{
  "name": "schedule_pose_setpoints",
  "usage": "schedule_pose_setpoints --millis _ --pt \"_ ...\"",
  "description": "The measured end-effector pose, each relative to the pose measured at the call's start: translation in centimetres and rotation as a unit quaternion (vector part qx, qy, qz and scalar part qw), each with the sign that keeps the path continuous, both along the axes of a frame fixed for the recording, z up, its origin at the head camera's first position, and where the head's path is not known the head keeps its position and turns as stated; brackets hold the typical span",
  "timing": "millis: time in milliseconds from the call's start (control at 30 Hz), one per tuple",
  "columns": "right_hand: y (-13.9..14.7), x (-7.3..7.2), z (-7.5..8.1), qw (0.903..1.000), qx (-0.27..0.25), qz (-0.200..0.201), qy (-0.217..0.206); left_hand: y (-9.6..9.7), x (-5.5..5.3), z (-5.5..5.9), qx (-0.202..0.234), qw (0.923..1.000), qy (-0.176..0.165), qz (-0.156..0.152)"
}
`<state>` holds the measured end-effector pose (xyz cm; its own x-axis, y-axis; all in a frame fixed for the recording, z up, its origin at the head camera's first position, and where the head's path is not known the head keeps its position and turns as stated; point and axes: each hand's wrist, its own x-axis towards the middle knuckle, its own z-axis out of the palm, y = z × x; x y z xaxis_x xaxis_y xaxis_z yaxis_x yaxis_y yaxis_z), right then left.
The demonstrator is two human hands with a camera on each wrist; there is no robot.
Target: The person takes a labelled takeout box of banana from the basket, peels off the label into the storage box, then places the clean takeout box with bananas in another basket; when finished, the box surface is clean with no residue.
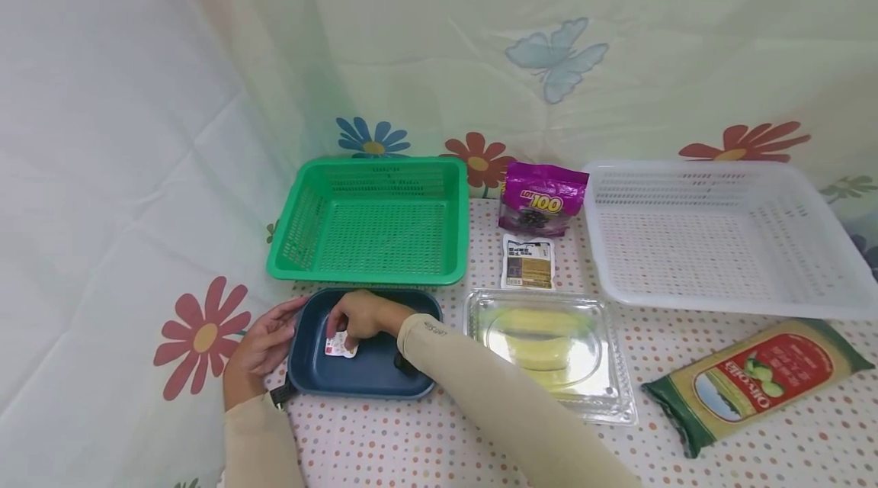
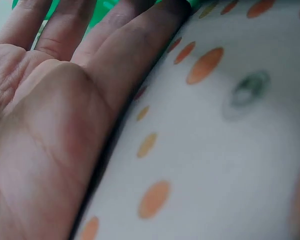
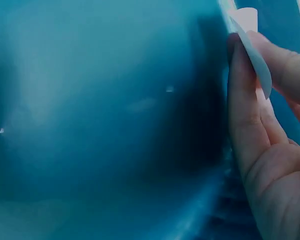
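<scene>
In the head view a dark blue basin stands in front of the green basket. My right hand reaches down into it and pinches a small white packet with red print. The right wrist view shows the packet's thin edge between thumb and fingers. At the basin's left end is my left hand, palm toward the wall and fingers loosely extended near the rim. Its palm and fingers fill the left of the left wrist view; whether they touch the basin, I cannot tell.
Behind the basin sits a green basket; a white basket is at the right. Between them are a purple candy bag and a small white-and-brown pouch. A clear box of bananas and a green-gold pasta packet lie nearer.
</scene>
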<state>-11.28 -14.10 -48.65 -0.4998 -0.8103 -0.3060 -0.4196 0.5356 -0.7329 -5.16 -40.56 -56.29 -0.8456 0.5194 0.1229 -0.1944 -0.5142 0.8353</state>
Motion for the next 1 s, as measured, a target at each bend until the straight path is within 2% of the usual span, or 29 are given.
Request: schedule_pose_setpoints --millis 200,500,867,1000 --pt "0.02 0.03 -0.55 0.9986 0.036 -0.001 0.038 -0.03 -0.55 0.24 0.013 0.9998 -0.003 -0.015" --pt "-0.13 0.27 -0.27 0.9971 0.058 -0.003 0.049 -0.14 -0.61 0.27 0.014 0.9996 -0.011 -0.022" --pt "-0.77 0.19 -0.22 0.9954 0.078 0.010 0.056 -0.27 -0.20 0.02 0.002 0.9998 -0.017 0.003" --pt "-0.64 0.34 0.20 0.9965 0.077 0.005 0.032 -0.23 -0.10 -0.08 0.009 0.9998 -0.015 0.007"
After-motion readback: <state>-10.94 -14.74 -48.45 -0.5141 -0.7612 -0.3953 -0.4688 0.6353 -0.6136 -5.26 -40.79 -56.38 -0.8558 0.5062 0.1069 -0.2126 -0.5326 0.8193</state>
